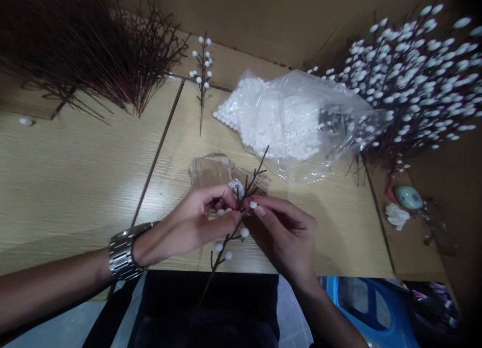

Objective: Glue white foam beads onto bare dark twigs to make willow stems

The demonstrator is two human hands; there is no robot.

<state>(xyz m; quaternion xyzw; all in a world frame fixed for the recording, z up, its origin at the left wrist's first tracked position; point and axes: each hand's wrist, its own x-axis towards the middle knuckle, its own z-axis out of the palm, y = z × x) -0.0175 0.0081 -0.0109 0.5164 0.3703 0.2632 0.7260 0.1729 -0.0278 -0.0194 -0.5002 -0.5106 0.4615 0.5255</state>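
Observation:
A brown artificial twig [227, 239] runs slantwise between my hands, its top pointing away to the right. My left hand [196, 215], with a metal watch [126, 250] at the wrist, pinches the twig near its middle. Between the thumb and finger of my right hand [288, 232] is a small white ball [253, 205], right beside the twig. Several white balls sit on the twig's lower side shoots, while its upper shoots are bare. Under the hands lies a torn piece of cardboard [211, 171] with a white smear or lump [236, 186] on it.
A clear plastic bag [286, 117] of white balls lies behind the hands. Bare brown twigs [124, 72] are heaped at back left, and white-tipped stems [410, 77] at back right. One twig with balls [202, 82] lies between. A blue plastic stool [376, 308] stands below the table's right front.

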